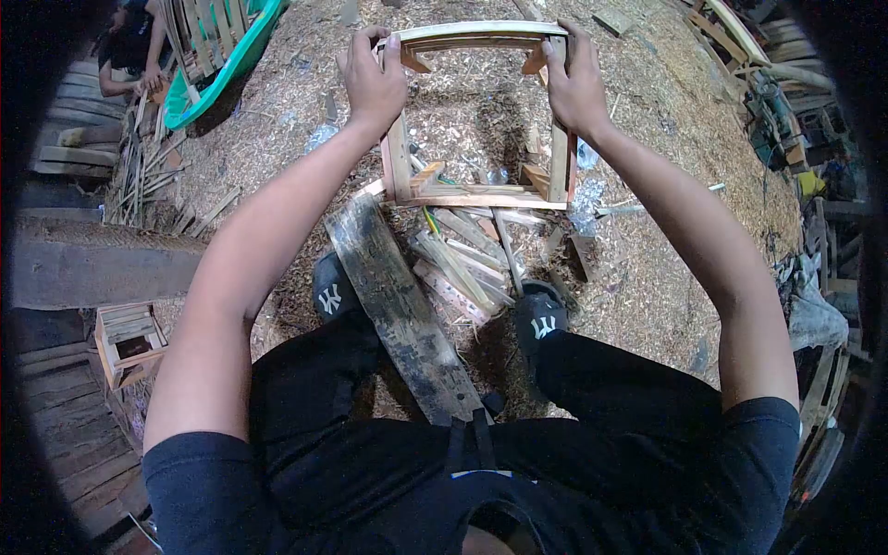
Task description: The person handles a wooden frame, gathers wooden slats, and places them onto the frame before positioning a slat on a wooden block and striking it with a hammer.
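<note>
Both of my arms reach forward to a wooden frame (488, 200) made of pale slats, which has an open middle. My left hand (376, 85) is closed around its upper left corner. Opposite it, my right hand (575, 88) grips the upper right corner. A slightly curved slat forms the frame's top edge between the two hands. Short wooden pieces angle inward at the inner corners. The frame's lower edge lies just beyond a worn plank (398, 301) set between my legs. Some of my fingers are hidden behind the wood.
Loose wood strips (462, 268) lie between my shoes. Wood shavings (666, 185) cover the ground. At upper left are a green tub (199, 109) with slats and another person (139, 46). A small wooden crate (129, 342) stands left; tools (777, 120) and timber line the right.
</note>
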A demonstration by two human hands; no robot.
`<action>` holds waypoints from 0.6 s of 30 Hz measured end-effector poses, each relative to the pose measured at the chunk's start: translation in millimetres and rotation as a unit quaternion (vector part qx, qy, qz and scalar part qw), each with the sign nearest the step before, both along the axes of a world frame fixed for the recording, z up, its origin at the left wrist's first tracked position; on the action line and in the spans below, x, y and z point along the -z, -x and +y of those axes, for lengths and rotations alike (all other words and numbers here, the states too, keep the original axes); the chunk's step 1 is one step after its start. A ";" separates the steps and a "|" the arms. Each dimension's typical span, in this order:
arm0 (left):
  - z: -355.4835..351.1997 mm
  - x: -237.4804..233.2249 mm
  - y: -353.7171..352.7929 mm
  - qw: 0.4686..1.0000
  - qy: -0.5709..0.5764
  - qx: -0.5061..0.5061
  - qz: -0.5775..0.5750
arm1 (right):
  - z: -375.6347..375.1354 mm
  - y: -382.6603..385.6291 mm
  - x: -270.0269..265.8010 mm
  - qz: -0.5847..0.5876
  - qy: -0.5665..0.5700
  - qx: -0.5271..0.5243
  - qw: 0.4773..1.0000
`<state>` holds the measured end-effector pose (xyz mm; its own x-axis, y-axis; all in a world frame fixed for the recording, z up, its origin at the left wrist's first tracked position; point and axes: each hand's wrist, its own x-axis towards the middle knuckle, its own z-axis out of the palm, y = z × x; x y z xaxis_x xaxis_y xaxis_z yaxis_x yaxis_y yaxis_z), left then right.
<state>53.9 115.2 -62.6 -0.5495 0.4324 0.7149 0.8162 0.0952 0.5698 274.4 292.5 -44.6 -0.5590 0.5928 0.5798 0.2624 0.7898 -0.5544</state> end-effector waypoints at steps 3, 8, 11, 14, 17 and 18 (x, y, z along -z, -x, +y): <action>0.2 -0.6 -2.2 1.000 0.000 -0.008 0.002 | 0.6 0.3 0.2 -0.003 -0.006 0.007 1.000; 0.7 0.0 -0.4 1.000 0.010 -0.014 0.003 | 0.1 1.1 -1.5 -0.004 -0.001 0.010 1.000; 1.4 0.3 0.4 1.000 0.011 -0.014 0.000 | 0.0 1.1 -1.5 -0.004 -0.002 0.007 1.000; 1.7 0.5 0.2 1.000 0.002 -0.006 -0.001 | -1.8 0.1 -3.8 -0.007 0.027 0.008 1.000; 1.3 1.4 1.1 1.000 0.002 -0.011 0.010 | 2.0 1.0 0.7 0.003 -0.004 0.007 1.000; 1.3 1.4 1.4 1.000 0.005 -0.019 0.022 | 1.8 1.3 0.9 0.006 -0.007 0.006 1.000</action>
